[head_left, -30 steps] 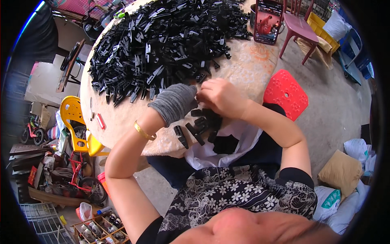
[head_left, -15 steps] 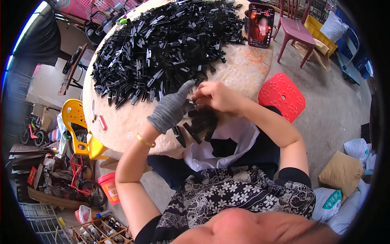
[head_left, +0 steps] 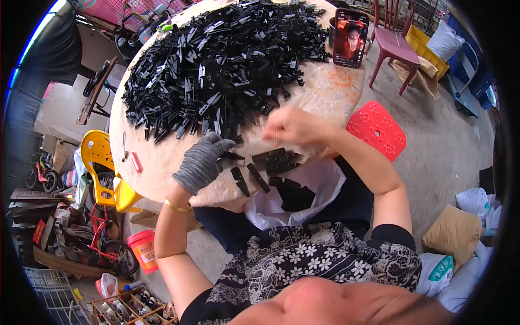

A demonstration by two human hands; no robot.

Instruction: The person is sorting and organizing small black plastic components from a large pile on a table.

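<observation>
A big heap of black plastic clip-like pieces (head_left: 216, 70) covers the far part of the round table (head_left: 162, 173). My left hand (head_left: 201, 162), in a grey knitted glove, is closed at the near edge of the heap, with a slim black plastic piece (head_left: 233, 155) at its fingers. To its right, my right hand (head_left: 295, 127) is bare and smeared by motion above the tabletop; whether it holds anything does not show. Several loose black pieces (head_left: 276, 158) lie just below it near the table's edge. A white plastic bag (head_left: 327, 181) sits open at my lap, with black pieces inside.
A phone (head_left: 351, 38) stands upright at the table's far right. A red lighter (head_left: 136, 162) lies at the left. Around the table are a red stool (head_left: 377, 131), a yellow chair (head_left: 96, 157), a maroon chair (head_left: 398, 46) and a red bucket (head_left: 143, 250).
My hands have moved apart; the left went left and slightly down, the right shifted right. The loose pieces by the bag, partly covered before, now show more fully.
</observation>
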